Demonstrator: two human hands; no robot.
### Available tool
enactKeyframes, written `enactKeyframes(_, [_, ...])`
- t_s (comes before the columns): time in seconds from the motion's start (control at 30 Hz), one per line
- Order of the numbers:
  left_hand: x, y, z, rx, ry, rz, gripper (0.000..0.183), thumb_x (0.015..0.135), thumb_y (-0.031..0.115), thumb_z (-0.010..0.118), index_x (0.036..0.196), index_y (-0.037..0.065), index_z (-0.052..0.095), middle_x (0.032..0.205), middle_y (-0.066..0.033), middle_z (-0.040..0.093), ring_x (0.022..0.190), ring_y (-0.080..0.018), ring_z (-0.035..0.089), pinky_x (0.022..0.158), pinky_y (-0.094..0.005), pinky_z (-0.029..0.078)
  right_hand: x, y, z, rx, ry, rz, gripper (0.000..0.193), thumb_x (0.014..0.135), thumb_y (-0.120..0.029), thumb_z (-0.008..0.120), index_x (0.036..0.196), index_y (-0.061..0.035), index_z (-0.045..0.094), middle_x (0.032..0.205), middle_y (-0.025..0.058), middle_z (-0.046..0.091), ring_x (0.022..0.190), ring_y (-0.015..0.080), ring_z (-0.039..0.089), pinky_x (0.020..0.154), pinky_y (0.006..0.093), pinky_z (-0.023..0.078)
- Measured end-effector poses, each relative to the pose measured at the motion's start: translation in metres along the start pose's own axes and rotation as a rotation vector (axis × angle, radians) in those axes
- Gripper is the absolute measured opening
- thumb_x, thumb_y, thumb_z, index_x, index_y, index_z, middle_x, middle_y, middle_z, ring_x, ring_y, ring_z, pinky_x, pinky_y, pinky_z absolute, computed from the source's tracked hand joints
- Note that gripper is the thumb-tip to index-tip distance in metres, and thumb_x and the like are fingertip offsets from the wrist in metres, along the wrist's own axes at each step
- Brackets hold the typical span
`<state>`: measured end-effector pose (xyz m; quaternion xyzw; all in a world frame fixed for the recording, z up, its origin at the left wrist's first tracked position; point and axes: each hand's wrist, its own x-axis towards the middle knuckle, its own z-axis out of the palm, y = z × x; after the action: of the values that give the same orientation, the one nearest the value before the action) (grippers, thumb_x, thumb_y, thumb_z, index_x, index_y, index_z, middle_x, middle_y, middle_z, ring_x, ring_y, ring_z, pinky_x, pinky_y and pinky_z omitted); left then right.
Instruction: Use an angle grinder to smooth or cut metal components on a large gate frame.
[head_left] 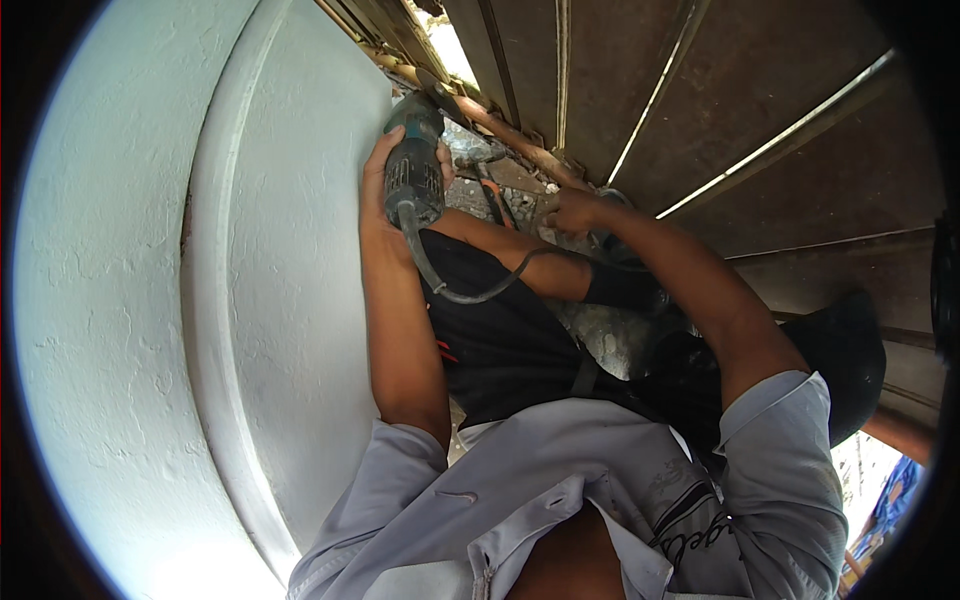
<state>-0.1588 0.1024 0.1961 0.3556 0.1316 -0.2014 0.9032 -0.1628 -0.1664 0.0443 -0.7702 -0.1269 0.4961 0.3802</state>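
Here the left hand (pixel 374 178) clasps a power tool (pixel 413 170), the right hand (pixel 576 212) near a pole (pixel 515 140), grip unclear

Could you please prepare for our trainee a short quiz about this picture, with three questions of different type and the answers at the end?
1. Which hand has its grip on the power tool?
2. True or false: the cable leaves the end of the tool that is nearer to the person's body.
3. Which colour is the large wall on the person's left?
a) red
b) white
c) black

Key:
1. The left hand.
2. True.
3. b
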Motion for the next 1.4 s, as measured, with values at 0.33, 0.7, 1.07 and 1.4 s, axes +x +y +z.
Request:
enactKeyframes(0.33, [-0.002, -0.006, 0.004, -0.293, 0.063, -0.034, 0.050, 0.087, 0.033, 0.061, 0.106, -0.012, 0.049, 0.090, -0.0212, 0.057, 0.078, -0.0272, 0.062, 0.070, -0.0381, 0.056, 0.084, -0.026, 0.057, -0.092, 0.382, 0.068, 0.073, 0.072, -0.043, 0.075, 0.120, 0.0061, 0.051, 0.112, 0.0239, 0.061, 0.102, 0.0326, 0.063, 0.084, 0.0421, 0.050])
enactKeyframes(0.7, [0.002, -0.010, -0.012, -0.244, -0.011, -0.052, 0.064, 0.088, 0.035, 0.059, 0.124, -0.012, 0.035, 0.101, -0.0195, 0.050, 0.088, -0.0248, 0.057, 0.075, -0.0369, 0.053, 0.088, -0.013, 0.030, 0.349, 0.469, 0.118, 0.050, 0.082, -0.037, 0.066, 0.114, -0.0004, 0.055, 0.099, 0.0196, 0.064, 0.094, 0.0277, 0.064, 0.078, 0.0386, 0.049])
enactKeyframes(1.07, [0.006, -0.022, -0.003, -0.196, -0.041, 0.087, 0.073, 0.089, 0.039, 0.055, 0.132, -0.013, 0.027, 0.104, -0.0192, 0.046, 0.086, -0.0230, 0.051, 0.070, -0.0377, 0.047, 0.145, -0.002, 0.002, 0.174, 0.773, -0.072, 0.035, 0.091, -0.034, 0.055, 0.098, 0.0004, 0.053, 0.076, 0.0206, 0.058, 0.076, 0.0362, 0.061, 0.069, 0.0443, 0.045])
enactKeyframes(1.4, [-0.003, -0.016, -0.004, -0.201, -0.018, 0.114, 0.074, 0.089, 0.039, 0.055, 0.133, -0.013, 0.026, 0.104, -0.0195, 0.046, 0.088, -0.0236, 0.051, 0.071, -0.0380, 0.047, 0.113, -0.029, 0.021, 0.337, 0.736, -0.156, 0.043, 0.094, -0.041, 0.051, 0.108, 0.0001, 0.053, 0.078, 0.0195, 0.059, 0.074, 0.0304, 0.062, 0.066, 0.0428, 0.045])
